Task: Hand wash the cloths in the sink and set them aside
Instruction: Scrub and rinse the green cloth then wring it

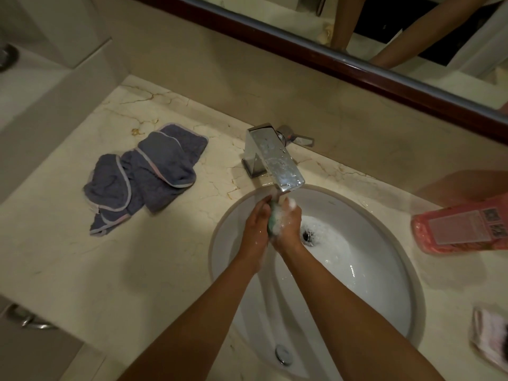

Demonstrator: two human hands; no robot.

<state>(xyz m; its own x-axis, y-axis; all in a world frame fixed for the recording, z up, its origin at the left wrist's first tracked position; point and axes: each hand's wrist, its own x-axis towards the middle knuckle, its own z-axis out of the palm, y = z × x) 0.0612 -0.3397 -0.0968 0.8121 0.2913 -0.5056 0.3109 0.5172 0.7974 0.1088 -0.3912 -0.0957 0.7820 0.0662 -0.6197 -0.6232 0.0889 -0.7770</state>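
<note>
Both hands, left hand (257,224) and right hand (287,225), clamp a sudsy green cloth (272,220) together over the foam-holding sink (384,270).

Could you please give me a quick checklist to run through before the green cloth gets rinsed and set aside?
1. Green cloth held firmly: ok, pressed between the left hand and right hand.
2. Cloth lathered: ok, white suds cover the right hand and the cloth's edge.
3. Hands over the sink: ok, right under the tap.
4. Water running: cannot tell; foam lies round the drain, but no stream shows clearly.
5. Room to set it aside: ok, bare counter lies in front of the grey cloths.
6. Pink bottle out of the way: ok, lying on the counter right of the sink.
</note>
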